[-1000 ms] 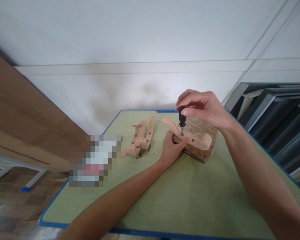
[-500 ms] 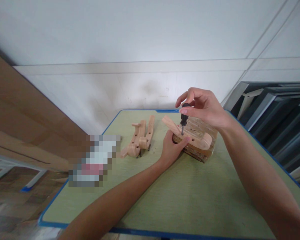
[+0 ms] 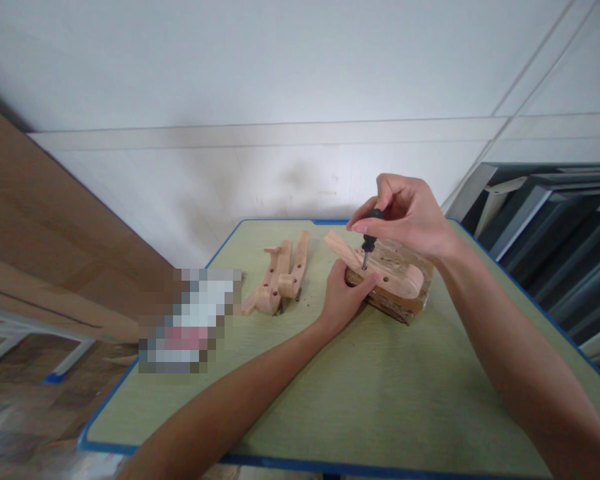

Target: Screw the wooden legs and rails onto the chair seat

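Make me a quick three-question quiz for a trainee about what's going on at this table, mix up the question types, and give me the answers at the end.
1. True or false: the right hand holds the screwdriver with its tip pointing down.

2. Where in the picture are the other wooden pieces?
A. On the floor
B. On the table, left of the left hand
C. Under the right forearm

3. Fill in the blank: the hook-shaped wooden piece under the left thumb lies on a rough brown ____.

Key:
1. True.
2. B.
3. Block.
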A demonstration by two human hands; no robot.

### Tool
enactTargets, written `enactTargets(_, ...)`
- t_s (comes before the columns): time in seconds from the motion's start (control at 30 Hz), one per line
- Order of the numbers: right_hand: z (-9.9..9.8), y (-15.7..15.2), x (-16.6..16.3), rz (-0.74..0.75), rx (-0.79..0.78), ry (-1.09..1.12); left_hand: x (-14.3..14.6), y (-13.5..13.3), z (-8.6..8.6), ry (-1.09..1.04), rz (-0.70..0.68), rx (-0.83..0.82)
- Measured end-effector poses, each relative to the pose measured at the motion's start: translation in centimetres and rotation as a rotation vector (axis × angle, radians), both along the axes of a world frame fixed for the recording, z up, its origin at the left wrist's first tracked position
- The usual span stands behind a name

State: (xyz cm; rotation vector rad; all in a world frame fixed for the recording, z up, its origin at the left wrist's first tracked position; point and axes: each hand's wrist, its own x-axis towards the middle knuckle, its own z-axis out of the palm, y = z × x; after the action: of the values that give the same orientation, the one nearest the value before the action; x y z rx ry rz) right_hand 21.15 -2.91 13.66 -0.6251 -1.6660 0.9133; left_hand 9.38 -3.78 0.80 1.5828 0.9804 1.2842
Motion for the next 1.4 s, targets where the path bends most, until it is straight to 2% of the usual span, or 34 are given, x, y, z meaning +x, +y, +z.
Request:
enactTargets(0.13, -0.1, 0.0, 0.1, -0.039, -0.026, -0.022, 0.0, 0.0, 0.0, 0.0, 0.001, -0.005)
enactTargets(0.43, 0.4, 0.2, 1.0, 0.161, -0.042, -0.18, 0.0, 0.1, -0.2, 0.017, 0.013, 0.003)
enactTargets(0.57, 0.7, 0.1, 1.6, 0.199, 0.0, -0.263, 0.0, 0.2, -0.4, 0.007, 0.002, 0.002)
enactTargets(0.8, 0.9, 0.0, 2.3, 0.268, -0.045, -0.288, 0.0, 0.2, -0.5, 0.019, 0.005, 0.027)
enactTargets(1.03, 0.7, 0.1, 1.9, 0.273, -0.024, -0.275, -0.1, 0.1, -0.2, 0.021, -0.002, 0.015)
enactTargets(1.2, 0.6, 0.1, 1.6, 0.197, 0.002, -0.256, 0.0, 0.2, -0.3, 0.014, -0.003, 0.013)
enactTargets(1.4, 0.5, 0.1, 1.3, 0.203, -0.009, -0.232, 0.0, 0.2, -0.2, 0.016, 0.007, 0.03)
